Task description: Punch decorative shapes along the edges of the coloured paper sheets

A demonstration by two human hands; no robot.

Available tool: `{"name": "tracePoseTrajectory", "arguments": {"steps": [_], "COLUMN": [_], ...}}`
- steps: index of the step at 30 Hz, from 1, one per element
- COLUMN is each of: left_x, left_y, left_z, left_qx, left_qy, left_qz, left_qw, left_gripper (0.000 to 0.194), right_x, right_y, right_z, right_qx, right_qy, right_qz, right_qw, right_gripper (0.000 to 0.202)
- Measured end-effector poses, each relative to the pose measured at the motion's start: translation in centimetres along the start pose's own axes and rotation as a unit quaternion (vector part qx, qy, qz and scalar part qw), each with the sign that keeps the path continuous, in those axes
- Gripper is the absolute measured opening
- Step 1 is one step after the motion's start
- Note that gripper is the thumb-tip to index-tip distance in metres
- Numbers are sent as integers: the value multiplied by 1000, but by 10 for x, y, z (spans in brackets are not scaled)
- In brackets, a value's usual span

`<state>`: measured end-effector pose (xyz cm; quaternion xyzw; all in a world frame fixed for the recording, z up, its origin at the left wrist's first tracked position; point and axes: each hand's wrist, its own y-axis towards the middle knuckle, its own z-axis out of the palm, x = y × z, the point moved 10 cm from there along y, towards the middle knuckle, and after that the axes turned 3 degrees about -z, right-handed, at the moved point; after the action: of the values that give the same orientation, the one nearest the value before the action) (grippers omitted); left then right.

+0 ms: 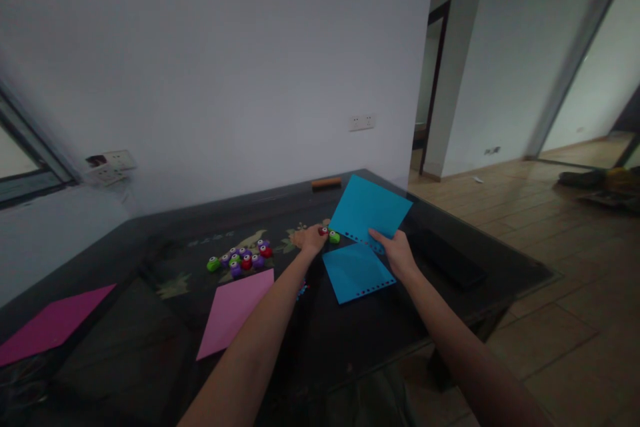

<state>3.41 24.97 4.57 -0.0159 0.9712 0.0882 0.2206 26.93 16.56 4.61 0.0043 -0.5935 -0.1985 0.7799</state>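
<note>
My right hand [397, 250] pinches the holed lower edge of a blue sheet [371, 208], which is tilted above the table. Beneath and nearer to me lies a second blue sheet [356, 271] with a row of holes along its near edge. My left hand [311, 239] is closed at a red eyeball piece [323, 231], with a green piece [335, 237] just to its right. Left of my left forearm are a pink sheet [235, 307] and a cluster of several purple, red and green eyeball pieces [247, 262].
A magenta sheet [55, 323] lies at the far left of the dark table [380, 327]. An orange-brown stick [327, 183] is by the back edge. A long black object [453, 259] rests at the right. Small blue and red bits [303, 289] show beside my left forearm.
</note>
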Motion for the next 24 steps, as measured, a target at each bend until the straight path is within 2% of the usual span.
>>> {"name": "tracePoseTrajectory", "arguments": {"steps": [4, 8, 12, 24], "left_x": [-6, -13, -19, -11], "left_y": [-2, -2, -3, -1], "left_z": [0, 9, 17, 11], "left_qx": [-2, 9, 22, -3], "left_qy": [7, 9, -1, 7], "left_qz": [17, 24, 26, 15], "left_qw": [1000, 1000, 999, 1000], "left_gripper": [29, 22, 23, 24], "right_x": [1, 1, 3, 4], "right_y": [-2, 0, 1, -1], "right_z": [1, 0, -2, -1], "right_qx": [0, -5, -10, -9], "right_qy": [1, -3, 1, 18], "right_qz": [6, 0, -10, 3], "right_qw": [1000, 1000, 1000, 1000], "right_gripper": [37, 38, 41, 38]}}
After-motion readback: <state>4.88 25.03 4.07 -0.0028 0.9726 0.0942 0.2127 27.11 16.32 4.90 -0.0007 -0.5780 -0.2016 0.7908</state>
